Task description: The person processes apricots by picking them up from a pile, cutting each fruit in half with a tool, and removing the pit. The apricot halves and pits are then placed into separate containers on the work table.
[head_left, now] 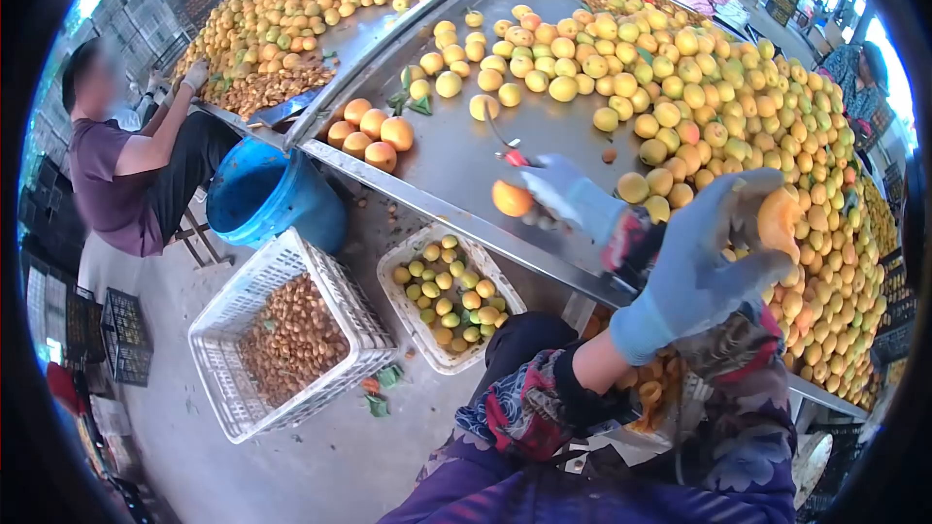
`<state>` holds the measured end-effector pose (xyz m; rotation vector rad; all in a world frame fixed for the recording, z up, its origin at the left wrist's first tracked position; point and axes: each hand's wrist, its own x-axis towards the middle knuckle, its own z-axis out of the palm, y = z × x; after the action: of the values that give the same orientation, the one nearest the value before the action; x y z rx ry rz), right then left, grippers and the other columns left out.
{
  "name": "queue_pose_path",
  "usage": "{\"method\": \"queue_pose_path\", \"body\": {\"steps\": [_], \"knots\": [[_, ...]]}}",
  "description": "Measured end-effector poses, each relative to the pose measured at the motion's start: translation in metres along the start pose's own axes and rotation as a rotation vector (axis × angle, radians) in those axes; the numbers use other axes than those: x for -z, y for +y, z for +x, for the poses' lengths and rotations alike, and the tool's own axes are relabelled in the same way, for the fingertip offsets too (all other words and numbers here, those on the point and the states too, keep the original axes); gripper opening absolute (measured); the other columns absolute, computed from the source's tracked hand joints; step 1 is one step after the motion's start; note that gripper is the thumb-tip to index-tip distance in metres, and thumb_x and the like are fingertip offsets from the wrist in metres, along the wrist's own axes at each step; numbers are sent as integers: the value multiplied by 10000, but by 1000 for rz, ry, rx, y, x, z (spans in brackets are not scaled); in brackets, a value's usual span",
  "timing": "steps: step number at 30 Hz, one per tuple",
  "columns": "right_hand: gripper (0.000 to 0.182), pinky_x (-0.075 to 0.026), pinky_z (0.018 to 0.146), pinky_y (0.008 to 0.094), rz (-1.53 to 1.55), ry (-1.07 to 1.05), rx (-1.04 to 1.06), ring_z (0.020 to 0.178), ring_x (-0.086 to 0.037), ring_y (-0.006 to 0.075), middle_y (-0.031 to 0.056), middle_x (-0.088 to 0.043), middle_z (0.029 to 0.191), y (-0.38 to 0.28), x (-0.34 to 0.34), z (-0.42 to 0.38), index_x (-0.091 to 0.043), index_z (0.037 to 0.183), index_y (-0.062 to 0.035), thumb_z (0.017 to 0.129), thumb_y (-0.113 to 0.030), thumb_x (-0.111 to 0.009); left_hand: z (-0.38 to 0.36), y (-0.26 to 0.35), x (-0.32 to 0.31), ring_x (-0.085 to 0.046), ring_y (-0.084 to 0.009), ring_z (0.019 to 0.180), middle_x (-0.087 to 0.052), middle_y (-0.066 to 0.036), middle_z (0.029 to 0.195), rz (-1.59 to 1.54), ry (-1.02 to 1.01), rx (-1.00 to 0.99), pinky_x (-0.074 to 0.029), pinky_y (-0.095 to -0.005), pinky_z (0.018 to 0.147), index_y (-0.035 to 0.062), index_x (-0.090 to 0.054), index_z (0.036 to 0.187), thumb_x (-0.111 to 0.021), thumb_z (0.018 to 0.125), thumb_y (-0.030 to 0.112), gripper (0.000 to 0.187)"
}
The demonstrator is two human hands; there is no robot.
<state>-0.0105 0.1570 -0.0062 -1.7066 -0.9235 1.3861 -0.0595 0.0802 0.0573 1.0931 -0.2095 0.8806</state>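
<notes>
Two gloved hands in head view, forearms crossed above a metal table. On the viewer's right, left hand: partly closed, fingers and thumb pinching a fruit piece, seemingly cut, just above the large pile. On the viewer's left, right hand: closed about a knife, red near the grip, curved blade pointing away from the body. At its fingertips, an orange fruit; cannot tell whether gripped or merely beside. Beyond, along the near table edge, a cluster of larger orange fruit. Below the forearms, partly hidden, loose fruit. On the floor: blue bucket, white crate partly filled with brown pits, and next to it a shallow basket of green-yellow fruit. At far left, a seated person, one gloved hand near a second pile.
</notes>
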Motion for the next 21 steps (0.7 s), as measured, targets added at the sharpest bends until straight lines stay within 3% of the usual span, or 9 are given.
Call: {"method": "queue_pose_path", "body": {"steps": [1,3,11,14,17,21], "knots": [[296,-371,373,246,1,-15,13,432,-511,114,35,-552,603,-6,-8,6,-602,971,-40,888,-320,-552,3,3,7,-501,-115,1061,-549,-98,1168,3,-1,-6,-416,-270,905,-52,-430,1315,-704,770,40,617],[296,-371,373,246,2,-47,29,432,-511,114,35,-554,605,-15,-25,16,-602,971,-40,888,-320,-552,7,6,18,-522,-73,829,-579,-33,997,102,68,-122,-447,-230,728,-25,-469,1256,-720,771,60,553],[297,-371,373,247,18,-178,80,431,-511,115,37,-558,610,-34,-94,40,-602,968,-39,888,-320,-552,11,19,41,-512,-60,818,-578,-27,1002,170,205,-148,-443,-228,711,-23,-474,1255,-709,771,51,544],[297,-371,373,247,35,-229,112,431,-511,115,37,-560,612,-49,-120,38,-602,967,-38,888,-320,-551,9,22,45,-519,-62,811,-579,-28,1007,64,221,-97,-443,-228,699,-28,-474,1256,-700,773,30,536],[298,-371,372,248,49,-212,163,431,-511,115,38,-561,613,-52,-117,49,-603,966,-38,887,-320,-551,9,31,42,-550,-82,847,-584,-46,1025,39,183,-69,-461,-236,732,-34,-471,1267,-684,783,19,532],[298,-371,372,248,68,-127,249,430,-511,115,39,-564,616,-71,-88,47,-603,964,-37,887,-320,-551,8,36,37,-584,-130,960,-589,-94,1119,-13,311,55,-477,-254,832,-42,-459,1295,-655,793,11,542]]}}
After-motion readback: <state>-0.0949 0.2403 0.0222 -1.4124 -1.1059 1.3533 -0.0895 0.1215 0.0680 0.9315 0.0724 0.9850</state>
